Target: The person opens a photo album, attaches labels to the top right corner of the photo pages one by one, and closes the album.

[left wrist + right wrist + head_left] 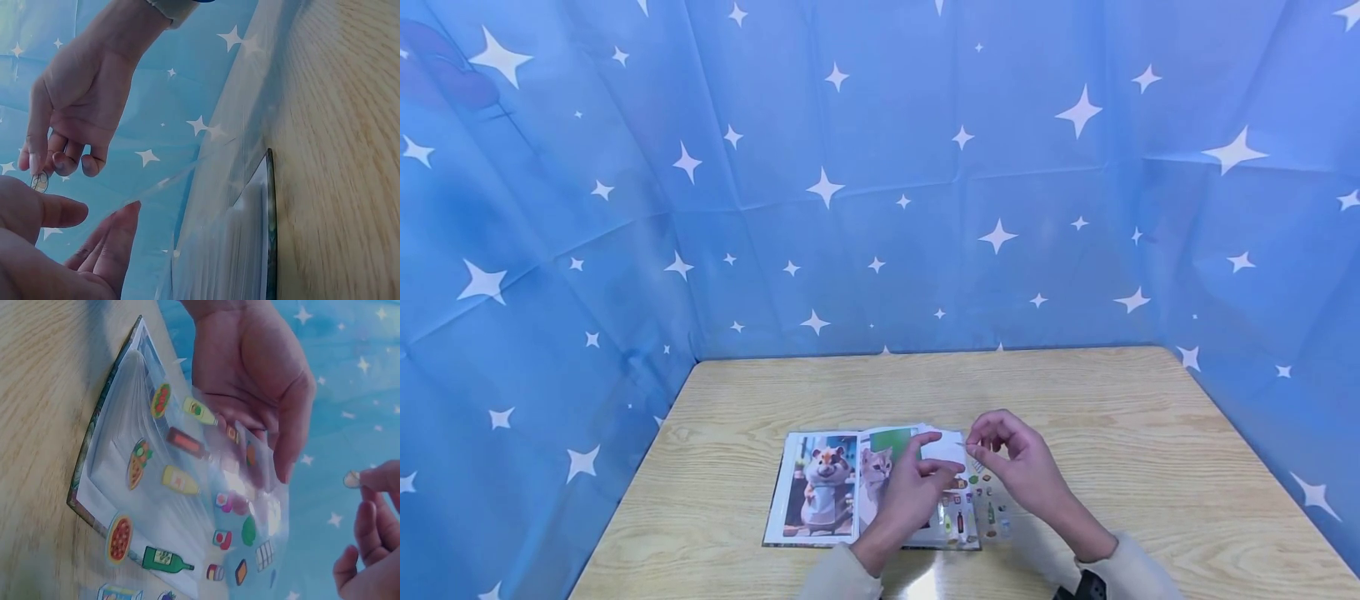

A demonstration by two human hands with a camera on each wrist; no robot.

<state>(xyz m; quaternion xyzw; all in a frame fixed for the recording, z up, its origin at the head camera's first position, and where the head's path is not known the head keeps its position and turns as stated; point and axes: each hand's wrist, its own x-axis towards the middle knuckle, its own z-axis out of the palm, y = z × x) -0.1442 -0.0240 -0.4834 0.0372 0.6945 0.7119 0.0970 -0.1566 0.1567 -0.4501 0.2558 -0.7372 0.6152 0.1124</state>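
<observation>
My left hand [913, 490] holds a clear sticker sheet [249, 528], its fingers showing through from behind and its thumb at the edge. The sheet carries small food and bottle pictures and slants above the table's front right, over an open photo album [775, 508]. My right hand [1021, 468] is raised just right of the left one. Between its thumb and index finger it pinches a small, clear-edged sticker [352, 480], apart from the sheet. In the left wrist view the same sticker [40, 182] appears at the right fingertips.
The album's left page shows a hamster picture [824, 492], and a cat picture [876, 471] lies on the right page, partly behind my left hand. Under the album is a light wood table [715, 467]. A blue star-patterned curtain [910, 233] hangs behind it.
</observation>
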